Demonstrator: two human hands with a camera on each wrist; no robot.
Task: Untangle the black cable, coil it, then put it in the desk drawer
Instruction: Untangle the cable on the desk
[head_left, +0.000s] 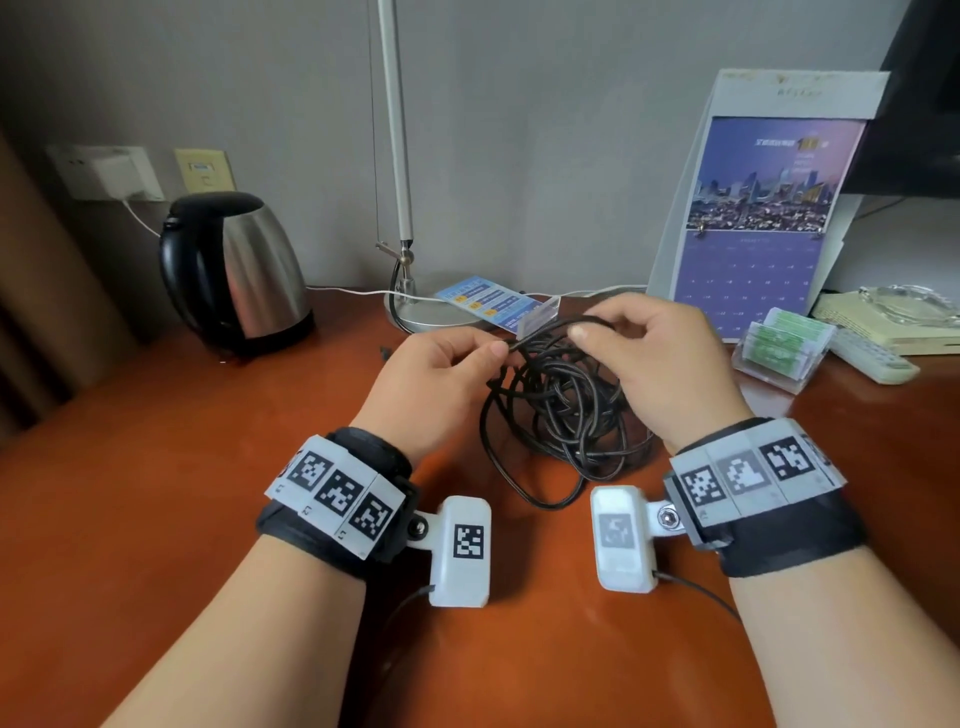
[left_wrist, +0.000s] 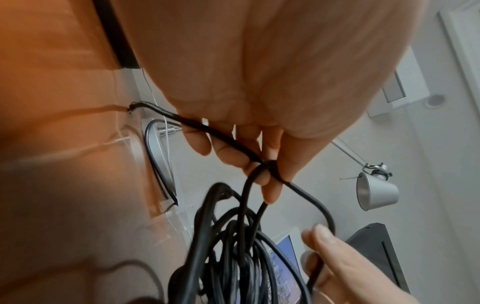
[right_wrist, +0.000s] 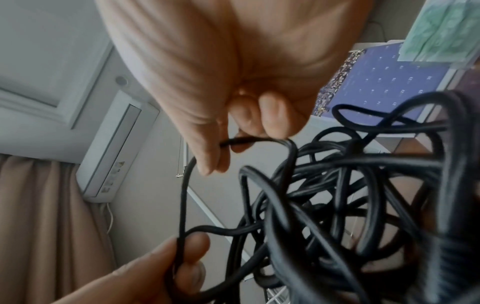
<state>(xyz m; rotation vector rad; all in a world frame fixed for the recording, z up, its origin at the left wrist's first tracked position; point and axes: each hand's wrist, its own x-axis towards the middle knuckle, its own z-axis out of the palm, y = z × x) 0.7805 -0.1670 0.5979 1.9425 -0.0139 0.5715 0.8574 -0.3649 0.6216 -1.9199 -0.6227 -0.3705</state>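
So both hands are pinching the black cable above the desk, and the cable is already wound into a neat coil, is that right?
Not quite. The left hand and right hand do pinch the black cable above the desk, but it is not coiled: the head view shows a tangled heap of crossing loops, and the right wrist view confirms it.

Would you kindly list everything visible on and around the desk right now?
black cable: one, black, tangled on the desk, partly lifted
kettle: one, steel and black, back left
desk lamp: one, silver, back centre
leaflet stand: one, clear with blue card, behind the hands
calendar: one, purple, back right
packet holder: one, clear with green packets, right
remote control: one, white, far right
desk: one, reddish wood
left hand: pinches a cable strand
right hand: pinches a cable loop
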